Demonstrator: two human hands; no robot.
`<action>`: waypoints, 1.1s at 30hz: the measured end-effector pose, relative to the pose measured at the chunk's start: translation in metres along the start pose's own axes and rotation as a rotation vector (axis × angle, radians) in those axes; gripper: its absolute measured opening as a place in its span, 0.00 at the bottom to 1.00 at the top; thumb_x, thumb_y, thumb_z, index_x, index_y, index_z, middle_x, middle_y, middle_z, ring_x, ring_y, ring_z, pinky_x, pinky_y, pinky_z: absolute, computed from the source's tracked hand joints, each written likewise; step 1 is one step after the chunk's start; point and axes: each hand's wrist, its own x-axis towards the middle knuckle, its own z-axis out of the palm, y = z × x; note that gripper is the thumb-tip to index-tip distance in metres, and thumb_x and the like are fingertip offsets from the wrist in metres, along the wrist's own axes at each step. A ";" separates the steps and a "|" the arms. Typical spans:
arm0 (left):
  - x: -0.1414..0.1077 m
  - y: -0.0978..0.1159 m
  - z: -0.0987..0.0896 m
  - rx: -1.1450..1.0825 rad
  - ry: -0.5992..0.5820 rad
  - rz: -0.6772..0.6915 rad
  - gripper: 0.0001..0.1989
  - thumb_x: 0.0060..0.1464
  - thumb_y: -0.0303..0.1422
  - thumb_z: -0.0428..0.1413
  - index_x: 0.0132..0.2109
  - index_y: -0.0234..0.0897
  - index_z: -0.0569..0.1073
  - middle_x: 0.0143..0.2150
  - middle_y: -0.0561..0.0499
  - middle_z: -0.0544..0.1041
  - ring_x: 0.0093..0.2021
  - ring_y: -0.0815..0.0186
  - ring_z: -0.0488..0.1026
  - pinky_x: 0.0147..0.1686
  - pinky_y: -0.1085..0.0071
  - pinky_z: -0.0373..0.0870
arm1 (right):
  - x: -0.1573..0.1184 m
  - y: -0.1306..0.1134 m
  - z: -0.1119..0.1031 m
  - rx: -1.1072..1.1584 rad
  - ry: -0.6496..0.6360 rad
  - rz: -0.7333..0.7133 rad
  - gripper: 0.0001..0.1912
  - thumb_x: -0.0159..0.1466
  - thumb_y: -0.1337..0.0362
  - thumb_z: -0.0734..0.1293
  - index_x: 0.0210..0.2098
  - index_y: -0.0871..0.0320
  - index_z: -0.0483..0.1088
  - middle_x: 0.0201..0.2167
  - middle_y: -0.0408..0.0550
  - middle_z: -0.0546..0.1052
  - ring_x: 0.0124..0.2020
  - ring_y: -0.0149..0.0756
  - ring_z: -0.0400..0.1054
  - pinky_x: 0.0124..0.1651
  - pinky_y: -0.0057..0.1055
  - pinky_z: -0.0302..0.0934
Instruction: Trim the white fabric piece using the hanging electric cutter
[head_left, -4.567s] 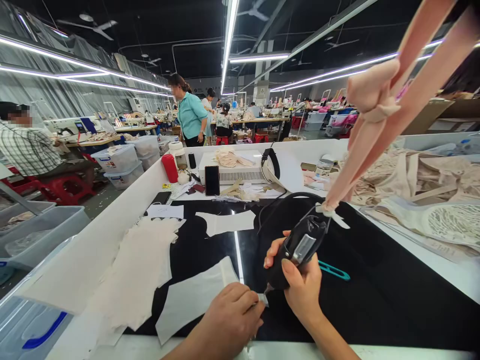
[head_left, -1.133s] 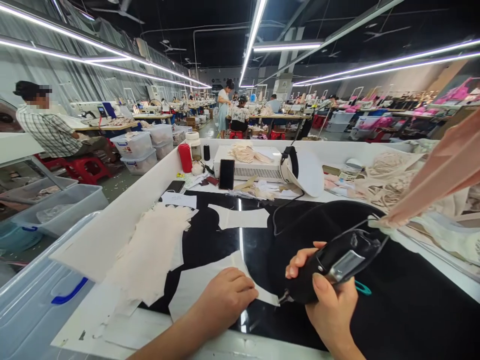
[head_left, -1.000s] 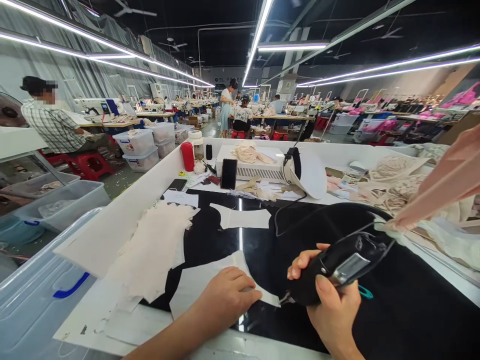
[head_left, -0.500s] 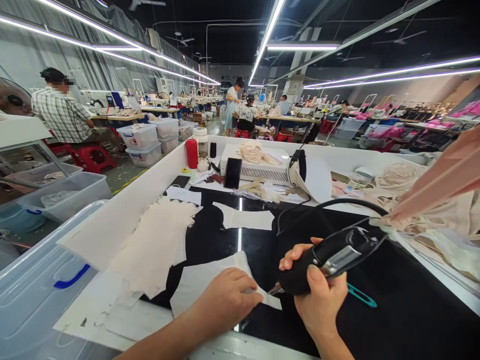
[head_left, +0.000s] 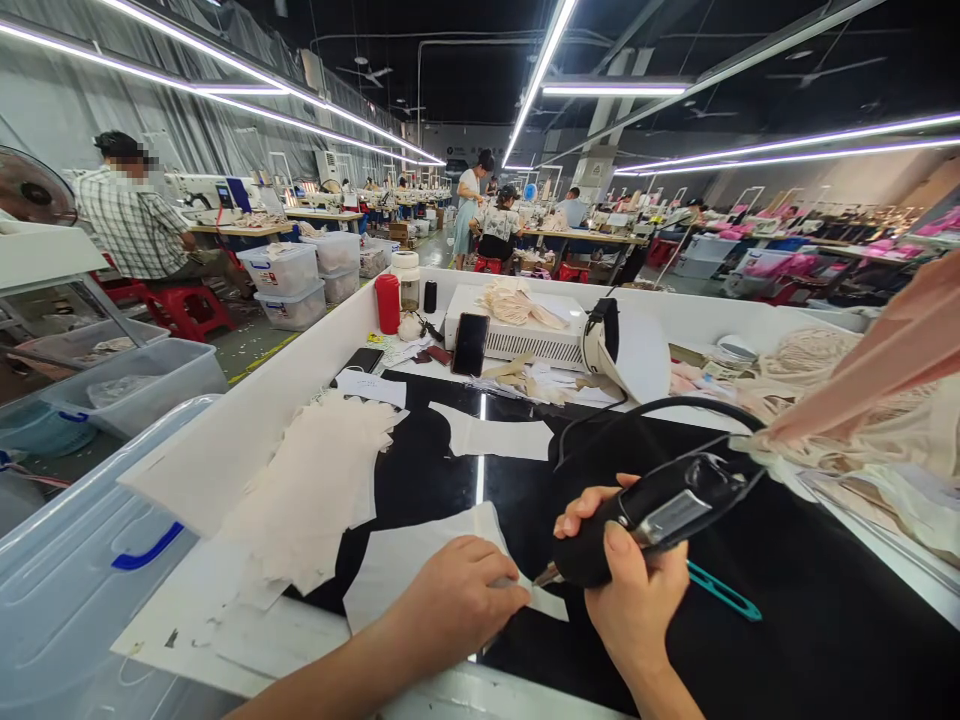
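Note:
My right hand [head_left: 637, 590] is wrapped round a black corded hand tool [head_left: 660, 520] with a slim metal tip. That tip touches or nearly touches the narrow right end of a white fabric piece [head_left: 420, 550] on the black work surface [head_left: 409, 470], close beside my left fingertips. My left hand [head_left: 469, 590] is closed, its thumb and fingers together on the same fabric piece, pressing or pinching it there. Under the fingers the cloth is hidden. Farther back lies another white cut piece [head_left: 499, 438]. Left of it is a layered pile of pale fabric pieces [head_left: 315, 480].
A teal slim tool [head_left: 724, 590] lies right of my right hand. Behind are a phone [head_left: 470, 345], a white vented box [head_left: 517, 330], a headset [head_left: 600, 335] and a red container [head_left: 388, 303]. Pink cloth [head_left: 862, 350] hangs at right. Other people sit and stand at sewing tables beyond.
The view has shifted slightly. The tool in my right hand has tilted a little and its tip is slightly nearer my left fingertips. My left hand stays on the fabric.

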 end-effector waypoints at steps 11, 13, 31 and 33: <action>-0.002 0.001 0.000 0.001 0.025 -0.010 0.06 0.68 0.25 0.56 0.45 0.38 0.76 0.46 0.51 0.79 0.46 0.63 0.76 0.50 0.64 0.72 | 0.001 -0.007 -0.011 -0.001 0.012 -0.028 0.18 0.64 0.58 0.74 0.51 0.51 0.69 0.31 0.42 0.74 0.26 0.36 0.69 0.29 0.36 0.69; -0.001 0.001 -0.001 -0.002 0.017 -0.011 0.05 0.67 0.25 0.57 0.45 0.39 0.76 0.46 0.52 0.79 0.46 0.62 0.76 0.49 0.64 0.73 | 0.000 -0.006 -0.011 -0.012 0.019 -0.021 0.17 0.65 0.59 0.73 0.51 0.51 0.69 0.32 0.42 0.75 0.26 0.36 0.70 0.30 0.36 0.70; 0.001 0.002 -0.008 -0.035 -0.025 -0.041 0.08 0.68 0.25 0.58 0.50 0.40 0.78 0.45 0.51 0.79 0.46 0.62 0.76 0.48 0.65 0.74 | -0.013 -0.004 0.001 0.051 -0.038 0.016 0.18 0.66 0.56 0.74 0.52 0.49 0.69 0.32 0.42 0.74 0.27 0.35 0.69 0.30 0.34 0.69; 0.002 0.002 -0.009 -0.039 -0.026 -0.041 0.09 0.68 0.26 0.57 0.51 0.41 0.78 0.45 0.51 0.79 0.46 0.62 0.76 0.47 0.65 0.74 | -0.013 -0.003 0.000 0.037 -0.043 0.013 0.18 0.66 0.56 0.73 0.52 0.49 0.68 0.32 0.42 0.74 0.27 0.35 0.69 0.29 0.34 0.69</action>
